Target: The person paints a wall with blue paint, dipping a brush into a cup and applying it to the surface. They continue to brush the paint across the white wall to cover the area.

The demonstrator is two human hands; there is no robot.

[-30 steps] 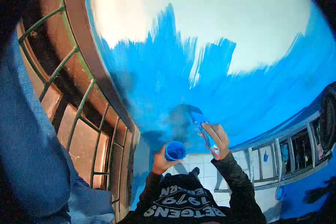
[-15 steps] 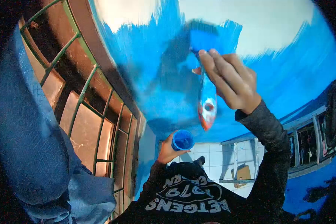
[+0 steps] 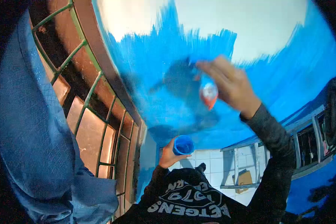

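My right hand point(image 3: 229, 84) is raised against the wall point(image 3: 250, 26) and grips a paintbrush point(image 3: 208, 93) with an orange and white handle end; it is blurred by motion. The bristles are smeared against fresh blue paint point(image 3: 164, 89) and hard to make out. White unpainted wall remains above the blue. Lower down, my left hand point(image 3: 169, 156) holds a small blue cup point(image 3: 183, 145) of blue paint, open side up, near my chest.
A window point(image 3: 89, 123) with a green metal grille and brown frame runs along the left. Blue cloth point(image 3: 30, 142) hangs at far left. A ladder point(image 3: 265, 160) leans on the right over a white tiled floor point(image 3: 209, 164), with a cardboard box point(image 3: 244, 178) beneath.
The right hand rose from the cup to the wall, then swept the brush downward across the blue area. The left hand with the cup stayed nearly still.
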